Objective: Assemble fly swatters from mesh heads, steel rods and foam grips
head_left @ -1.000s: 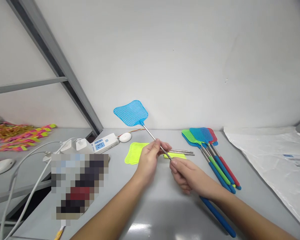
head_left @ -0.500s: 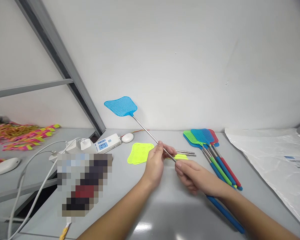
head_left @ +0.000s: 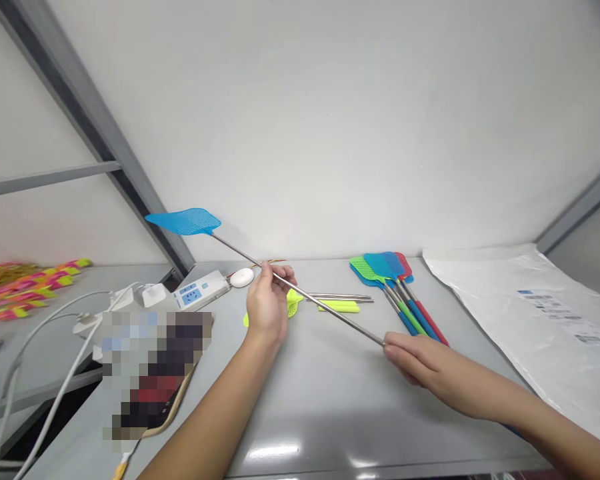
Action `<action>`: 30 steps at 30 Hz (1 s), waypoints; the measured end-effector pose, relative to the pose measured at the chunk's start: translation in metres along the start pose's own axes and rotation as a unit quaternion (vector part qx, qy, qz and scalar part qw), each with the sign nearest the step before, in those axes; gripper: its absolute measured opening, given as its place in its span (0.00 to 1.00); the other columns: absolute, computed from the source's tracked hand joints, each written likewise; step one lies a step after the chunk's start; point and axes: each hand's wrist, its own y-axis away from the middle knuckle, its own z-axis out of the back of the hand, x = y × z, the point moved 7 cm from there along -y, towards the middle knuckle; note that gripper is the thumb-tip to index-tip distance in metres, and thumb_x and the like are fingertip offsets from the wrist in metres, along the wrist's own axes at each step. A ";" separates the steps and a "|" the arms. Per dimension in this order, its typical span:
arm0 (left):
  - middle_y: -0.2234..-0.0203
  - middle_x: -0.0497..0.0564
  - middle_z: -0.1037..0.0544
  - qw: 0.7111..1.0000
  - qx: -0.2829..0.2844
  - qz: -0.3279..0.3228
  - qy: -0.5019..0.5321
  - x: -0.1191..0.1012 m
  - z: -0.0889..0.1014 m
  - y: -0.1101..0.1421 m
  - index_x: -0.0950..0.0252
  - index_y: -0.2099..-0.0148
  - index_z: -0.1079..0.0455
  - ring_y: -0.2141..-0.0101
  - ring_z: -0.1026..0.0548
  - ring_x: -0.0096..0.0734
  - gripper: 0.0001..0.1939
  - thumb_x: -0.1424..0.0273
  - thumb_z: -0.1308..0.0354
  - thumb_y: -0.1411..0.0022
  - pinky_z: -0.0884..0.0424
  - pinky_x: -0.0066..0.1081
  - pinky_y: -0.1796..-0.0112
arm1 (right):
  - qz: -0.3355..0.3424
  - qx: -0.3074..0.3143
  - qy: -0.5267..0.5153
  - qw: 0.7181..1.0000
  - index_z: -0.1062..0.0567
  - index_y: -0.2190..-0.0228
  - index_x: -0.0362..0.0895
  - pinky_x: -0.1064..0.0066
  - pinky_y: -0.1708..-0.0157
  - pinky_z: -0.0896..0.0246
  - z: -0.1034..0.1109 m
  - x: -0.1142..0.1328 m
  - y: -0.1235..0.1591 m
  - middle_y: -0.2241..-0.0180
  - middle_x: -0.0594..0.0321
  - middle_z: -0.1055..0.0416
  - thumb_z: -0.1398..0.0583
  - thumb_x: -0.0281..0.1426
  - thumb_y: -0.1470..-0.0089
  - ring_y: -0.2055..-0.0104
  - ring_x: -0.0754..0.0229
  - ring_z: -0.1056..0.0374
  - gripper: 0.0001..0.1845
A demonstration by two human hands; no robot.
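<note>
A blue fly swatter with a thin metal rod spans the view, its mesh head up at the left. My left hand pinches the rod partway along, below the head. Farther down the rod, my right hand is closed around it, and its forearm hides most of the blue handle. Behind my left hand lie yellow mesh swatter heads, partly covered. Beside them are several loose metal rods and yellow handles. A bunch of coloured fly swatters lies to the right.
A white plastic mailer bag covers the table's right side. At left are a power strip, a round white device, white cables and a phone with a blurred screen. Colourful strips lie on the far-left shelf.
My hands have moved apart along the rod, the left one leftward and the right one rightward. More bare rod shows between them. The swatter's head has shifted left and tilted flatter.
</note>
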 end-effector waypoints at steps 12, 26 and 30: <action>0.72 0.52 0.27 0.999 0.043 0.027 -0.017 0.016 -0.014 0.012 0.66 0.71 0.29 0.69 0.29 0.30 0.19 0.55 0.47 0.38 0.31 0.29 0.66 | -0.049 -0.144 0.227 0.962 0.33 0.66 0.50 0.68 0.74 0.54 0.026 -0.029 0.047 0.74 0.62 0.30 0.57 0.47 0.36 0.72 0.55 0.34 0.20; 0.64 0.58 0.22 0.943 0.252 0.076 -0.203 0.040 -0.050 0.057 0.68 0.64 0.24 0.59 0.25 0.42 0.21 0.57 0.51 0.34 0.30 0.38 0.58 | -0.017 -0.185 0.303 0.935 0.33 0.65 0.49 0.71 0.75 0.53 0.019 -0.018 0.030 0.71 0.65 0.26 0.56 0.40 0.34 0.72 0.57 0.30 0.16; 0.68 0.56 0.23 0.970 0.178 0.037 -0.164 0.023 -0.038 0.038 0.68 0.67 0.25 0.69 0.25 0.34 0.21 0.56 0.50 0.35 0.29 0.36 0.62 | -0.033 -0.200 0.326 0.924 0.34 0.67 0.48 0.71 0.76 0.53 0.027 -0.033 0.039 0.73 0.65 0.27 0.55 0.40 0.34 0.74 0.58 0.31 0.16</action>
